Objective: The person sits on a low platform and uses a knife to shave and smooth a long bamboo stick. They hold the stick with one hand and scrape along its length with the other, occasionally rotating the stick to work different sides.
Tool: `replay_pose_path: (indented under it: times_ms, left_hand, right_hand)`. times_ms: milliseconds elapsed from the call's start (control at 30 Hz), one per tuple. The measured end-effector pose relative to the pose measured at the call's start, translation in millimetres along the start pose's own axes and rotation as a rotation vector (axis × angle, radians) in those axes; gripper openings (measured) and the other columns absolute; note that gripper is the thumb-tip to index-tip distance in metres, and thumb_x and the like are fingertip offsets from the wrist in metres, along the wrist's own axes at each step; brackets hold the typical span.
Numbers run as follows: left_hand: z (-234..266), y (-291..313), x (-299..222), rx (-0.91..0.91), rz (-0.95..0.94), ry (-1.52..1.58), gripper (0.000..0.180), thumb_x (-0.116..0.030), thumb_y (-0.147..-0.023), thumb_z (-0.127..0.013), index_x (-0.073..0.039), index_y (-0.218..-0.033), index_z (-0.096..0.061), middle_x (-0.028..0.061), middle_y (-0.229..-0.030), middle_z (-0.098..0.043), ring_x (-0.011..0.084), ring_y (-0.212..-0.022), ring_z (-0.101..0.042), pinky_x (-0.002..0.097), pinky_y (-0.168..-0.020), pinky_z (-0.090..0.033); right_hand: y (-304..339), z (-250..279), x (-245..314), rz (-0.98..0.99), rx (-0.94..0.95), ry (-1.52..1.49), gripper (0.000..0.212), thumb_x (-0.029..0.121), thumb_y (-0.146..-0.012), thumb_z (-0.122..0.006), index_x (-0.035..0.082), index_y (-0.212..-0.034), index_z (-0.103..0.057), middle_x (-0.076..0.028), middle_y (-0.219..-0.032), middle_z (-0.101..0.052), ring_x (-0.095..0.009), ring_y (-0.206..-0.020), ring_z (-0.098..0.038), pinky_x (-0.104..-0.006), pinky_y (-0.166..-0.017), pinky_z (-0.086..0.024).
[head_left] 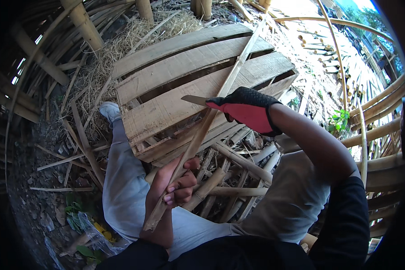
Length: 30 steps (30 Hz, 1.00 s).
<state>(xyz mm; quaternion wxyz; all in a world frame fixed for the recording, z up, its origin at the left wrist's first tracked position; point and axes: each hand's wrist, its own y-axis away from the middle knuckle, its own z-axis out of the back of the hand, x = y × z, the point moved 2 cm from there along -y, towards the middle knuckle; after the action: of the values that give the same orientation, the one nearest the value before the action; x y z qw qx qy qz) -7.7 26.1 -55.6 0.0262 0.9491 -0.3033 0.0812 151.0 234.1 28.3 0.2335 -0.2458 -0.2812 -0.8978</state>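
A long split bamboo strip [198,137] slants from my lap up across a slatted wooden crate [166,114] and past its far edge. Bare, my left hand [177,182] is closed round the strip near its lower end, in front of the crate. My right hand [247,109], in a black and red glove, grips a knife by its handle, which the glove hides. The knife's blade [194,100] points left and lies across the strip, over the crate's near slats. Whether its edge bites into the bamboo I cannot tell.
Cut bamboo poles [243,162] lie between my legs. Shavings [162,29] are heaped behind the crate. Leaning poles [83,24] stand at the far left, and bent bamboo lengths [373,132] line the right. A clear plastic bag [101,238] lies at lower left.
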Motion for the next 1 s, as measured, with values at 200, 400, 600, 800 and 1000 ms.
replay_pose_path:
  times_ms: [200, 400, 600, 800, 1000]
  left_hand:
    - [-3, -2, -2, -0.001, 0.012, 0.033, 0.027, -0.031, -0.108, -0.019, -0.011, -0.1, -0.035, 0.0031, -0.05, -0.045, 0.0092, -0.03, -0.044, 0.0211, -0.024, -0.031]
    - [1, -1, -5, 0.058, 0.028, 0.107, 0.026, -0.029, -0.107, -0.018, -0.012, -0.098, -0.034, 0.0024, -0.048, -0.044, 0.0099, -0.03, -0.047, 0.021, -0.024, -0.031]
    - [1, 0, -7, 0.051, 0.027, 0.121, 0.028, -0.031, -0.107, -0.016, -0.012, -0.097, -0.034, 0.0014, -0.047, -0.043, 0.01, -0.03, -0.047, 0.0211, -0.024, -0.032]
    - [4, -1, -5, 0.034, 0.017, 0.141, 0.03, -0.034, -0.107, -0.017, -0.012, -0.097, -0.034, 0.0021, -0.047, -0.043, 0.0097, -0.03, -0.046, 0.0211, -0.024, -0.032]
    - [3, 0, -4, 0.014, 0.024, 0.1, 0.03, -0.035, -0.108, -0.017, -0.012, -0.097, -0.034, 0.0023, -0.048, -0.043, 0.0094, -0.03, -0.045, 0.0211, -0.024, -0.032]
  right_hand:
    - [-10, 20, -2, -0.156, -0.092, -0.228, 0.057, 0.062, -0.088, -0.066, 0.007, -0.073, -0.069, -0.002, -0.063, -0.057, -0.01, -0.058, -0.049, -0.0302, -0.057, -0.04]
    - [-32, 31, -23, -0.181, -0.177, -0.22, 0.056, 0.058, -0.09, -0.066, 0.003, -0.084, -0.074, -0.002, -0.065, -0.058, -0.011, -0.06, -0.052, -0.0295, -0.059, -0.042]
    - [-31, 41, -20, -0.255, -0.186, -0.221, 0.041, 0.047, -0.096, -0.062, 0.007, -0.091, -0.072, 0.002, -0.062, -0.053, -0.006, -0.057, -0.046, -0.028, -0.054, -0.037]
    - [-20, 33, -13, -0.193, -0.174, -0.021, 0.054, 0.056, -0.091, -0.064, 0.004, -0.084, -0.073, -0.004, -0.066, -0.062, -0.011, -0.06, -0.055, -0.0281, -0.062, -0.046]
    - [-7, 17, -10, -0.197, -0.008, -0.274, 0.053, 0.056, -0.093, -0.062, 0.006, -0.079, -0.073, -0.002, -0.066, -0.062, -0.01, -0.061, -0.054, -0.0291, -0.059, -0.043]
